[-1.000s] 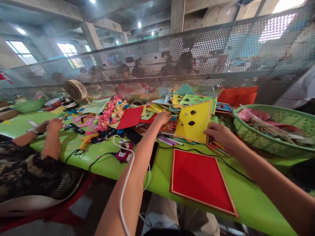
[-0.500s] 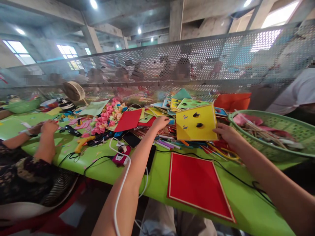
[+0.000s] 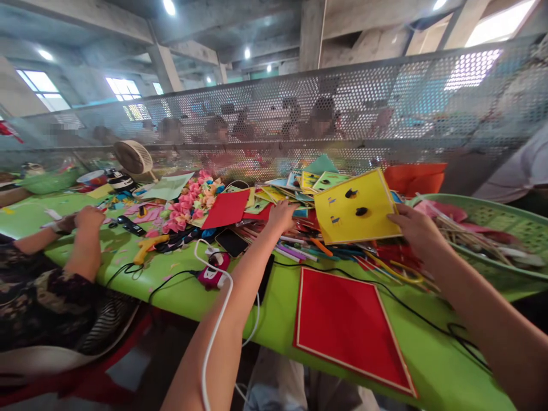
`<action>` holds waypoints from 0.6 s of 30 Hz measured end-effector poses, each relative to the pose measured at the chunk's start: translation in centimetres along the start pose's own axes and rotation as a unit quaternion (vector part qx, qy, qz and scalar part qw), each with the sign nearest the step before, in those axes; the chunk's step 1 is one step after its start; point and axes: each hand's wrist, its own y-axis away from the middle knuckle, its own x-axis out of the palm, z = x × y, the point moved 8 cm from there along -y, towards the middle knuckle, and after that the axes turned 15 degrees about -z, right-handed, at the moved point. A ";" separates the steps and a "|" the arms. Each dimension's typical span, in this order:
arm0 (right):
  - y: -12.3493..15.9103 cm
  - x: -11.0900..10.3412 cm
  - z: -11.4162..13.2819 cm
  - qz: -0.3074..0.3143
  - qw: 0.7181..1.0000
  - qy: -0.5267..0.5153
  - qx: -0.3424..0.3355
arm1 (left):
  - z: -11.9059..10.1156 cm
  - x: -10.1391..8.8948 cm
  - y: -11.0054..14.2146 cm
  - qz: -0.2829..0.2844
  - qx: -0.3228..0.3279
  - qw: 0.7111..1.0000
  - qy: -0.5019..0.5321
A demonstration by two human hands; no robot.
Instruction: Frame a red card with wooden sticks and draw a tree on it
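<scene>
My right hand (image 3: 413, 225) pinches the right edge of a yellow card (image 3: 342, 220) with dark oval marks and small bird-like figures on it. The card is raised and tilted above the clutter. My left hand (image 3: 282, 218) is over the pile of pens and sticks (image 3: 295, 251), left of the card. Its fingers are curled and partly hidden, and whatever they grip cannot be made out. Flat on the table in front of me lies a red square board (image 3: 349, 325) with a pale border.
A green basket (image 3: 514, 225) with sticks stands at the right. Pink paper flowers (image 3: 186, 202), a yellow glue gun (image 3: 149, 246), a phone (image 3: 231, 242) and a magenta device (image 3: 214, 274) lie leftward. A white cable (image 3: 218, 325) crosses my left forearm. A co-worker's hands (image 3: 88, 220) are at far left.
The yellow card has shifted right and tilted, its right side rising with my right hand. My left hand has turned its fingers downward over the pile. The view has moved slightly.
</scene>
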 end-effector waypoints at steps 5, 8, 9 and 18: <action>-0.4 -0.8 2.4 -0.025 0.998 -0.057 0.001 | -0.5 0.3 0.5 -0.030 0.022 0.998 -0.054; -0.7 -0.2 4.1 -0.021 0.997 -0.079 -0.010 | -0.3 0.3 0.0 -0.040 0.020 0.996 -0.076; -0.8 0.5 4.7 -0.017 0.996 -0.081 -0.014 | -0.2 0.2 -0.3 -0.041 0.017 0.996 -0.081; -3.0 13.3 5.8 0.071 0.992 0.087 -0.062 | 0.3 0.0 -0.8 -0.053 -0.019 0.994 -0.091</action>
